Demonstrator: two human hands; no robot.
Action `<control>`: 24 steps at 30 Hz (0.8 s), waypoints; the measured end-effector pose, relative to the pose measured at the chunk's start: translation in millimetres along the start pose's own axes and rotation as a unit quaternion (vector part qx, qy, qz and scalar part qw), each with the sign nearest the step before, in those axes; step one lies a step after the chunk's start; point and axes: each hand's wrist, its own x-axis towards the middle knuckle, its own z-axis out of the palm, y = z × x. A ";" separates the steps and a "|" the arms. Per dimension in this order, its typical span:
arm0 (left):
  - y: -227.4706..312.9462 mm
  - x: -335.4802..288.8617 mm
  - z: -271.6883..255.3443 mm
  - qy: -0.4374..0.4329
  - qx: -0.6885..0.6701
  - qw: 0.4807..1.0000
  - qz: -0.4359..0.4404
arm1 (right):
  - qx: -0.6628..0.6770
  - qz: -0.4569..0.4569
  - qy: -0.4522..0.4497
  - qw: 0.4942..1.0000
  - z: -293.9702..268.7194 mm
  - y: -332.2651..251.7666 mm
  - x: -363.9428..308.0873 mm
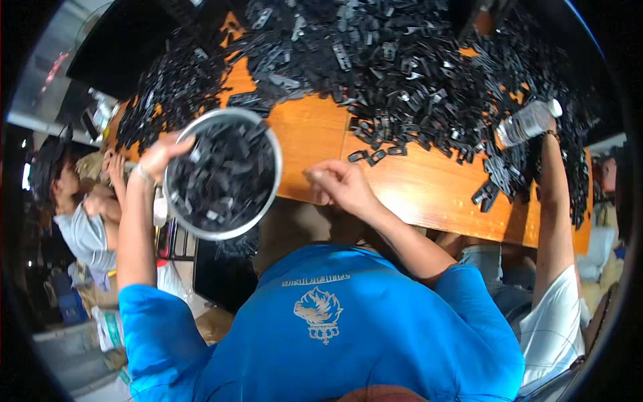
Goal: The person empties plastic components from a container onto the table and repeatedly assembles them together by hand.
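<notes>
The blue shirt (402, 321) of the person at work carries a line of pale lettering (335, 277) across the chest and, with it, a pale emblem (319, 308) of a maned head and a crown. A clear plastic bottle (526, 124) with a white cap lies tilted on the parts toward the right end of the bench (295, 134); any print on it is too small to make out.

The bench is orange-brown wood with a glossy top, bare in the middle and along much of its near edge, where light glares off it. Small black plastic parts (402, 67) heap along its far side and spread toward the left and right ends.

The left hand (161, 155) grips the rim of a pale round bucket (218, 235), thumb over the edge. The bucket is held above the left part of the near edge, and loose black pieces (231, 167) fill much of it. The right hand (345, 189) is just beside the near edge, fingers curled; whether it holds anything cannot be told.

At the right end a co-worker's forearm (554, 201) reaches over the bench. Past the left end sits a person in a light grey top (90, 228), near a white bag with green print (108, 328).
</notes>
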 end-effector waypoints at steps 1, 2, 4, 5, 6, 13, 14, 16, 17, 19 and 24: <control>20.7 30.1 11.1 -0.060 -0.015 0.998 0.031 | 0.039 0.013 0.021 0.999 -11.9 -8.6 -3.7; 50.0 55.6 30.9 -0.072 -0.006 0.997 0.041 | 0.058 0.001 0.043 0.997 -24.3 -14.7 -6.0; 105.5 94.2 72.1 -0.127 -0.015 0.989 0.075 | 0.084 -0.016 0.089 0.992 -45.6 -32.8 -7.9; 131.3 105.9 93.7 -0.107 0.009 0.988 0.113 | 0.093 -0.019 0.114 0.989 -54.2 -44.2 -8.1; 154.4 123.0 105.8 -0.066 0.079 0.986 0.133 | 0.070 -0.010 0.137 0.988 -63.5 -54.7 -5.7; 257.0 206.5 220.9 0.182 0.418 0.767 0.451 | 0.046 -0.020 0.233 0.971 -105.9 -78.3 22.2; 260.7 207.5 234.0 0.193 0.410 0.760 0.466 | 0.053 -0.019 0.231 0.971 -110.7 -78.4 26.8; 267.3 189.7 273.6 0.237 0.438 0.730 0.469 | 0.067 -0.025 0.241 0.968 -118.5 -81.8 33.4; 270.6 182.0 283.2 0.245 0.454 0.714 0.473 | 0.078 -0.028 0.243 0.967 -119.7 -83.5 36.1; 270.5 193.4 289.0 0.271 0.453 0.670 0.521 | 0.082 -0.035 0.251 0.964 -122.6 -85.4 44.4; 267.4 182.6 318.2 0.281 0.475 0.599 0.579 | 0.134 -0.023 0.255 0.957 -132.3 -90.7 55.2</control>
